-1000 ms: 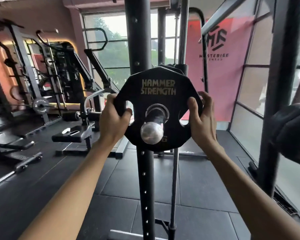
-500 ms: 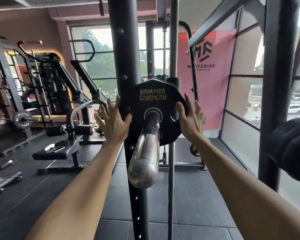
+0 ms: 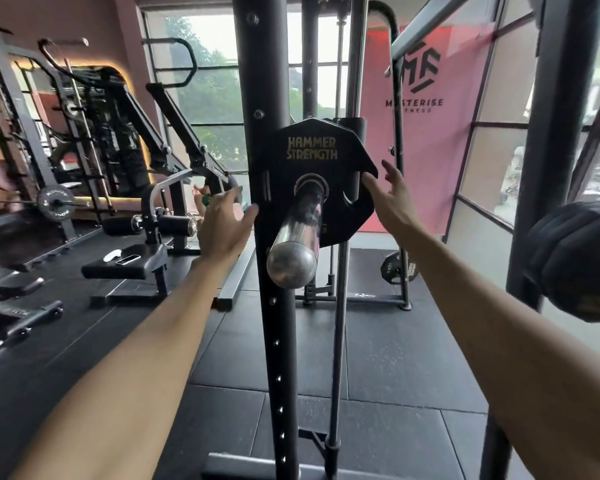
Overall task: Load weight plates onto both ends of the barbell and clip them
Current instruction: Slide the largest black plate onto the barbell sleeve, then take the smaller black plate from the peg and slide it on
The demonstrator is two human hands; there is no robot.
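both arms stretched forward. left hand (image 3: pixel 222 226) loosely spread, empty, beside rack upright (image 3: pixel 278 341). right hand (image 3: pixel 388 199) flat-fingered at edge of weight plate (image 3: pixel 312 150), seated deep on barbell sleeve (image 3: pixel 298 237). upright hides plate's left side.

Daylight comes through the windows (image 3: pixel 215 81) ahead, blown white near the top. The bar (image 3: pixel 291 268) end carries glare; lines bow at the edges, and the plate (image 3: pixel 575 261) at right is blurred.

Black weight plate (image 3: pixel 321 168) seated on chrome barbell sleeve (image 3: pixel 297 244).
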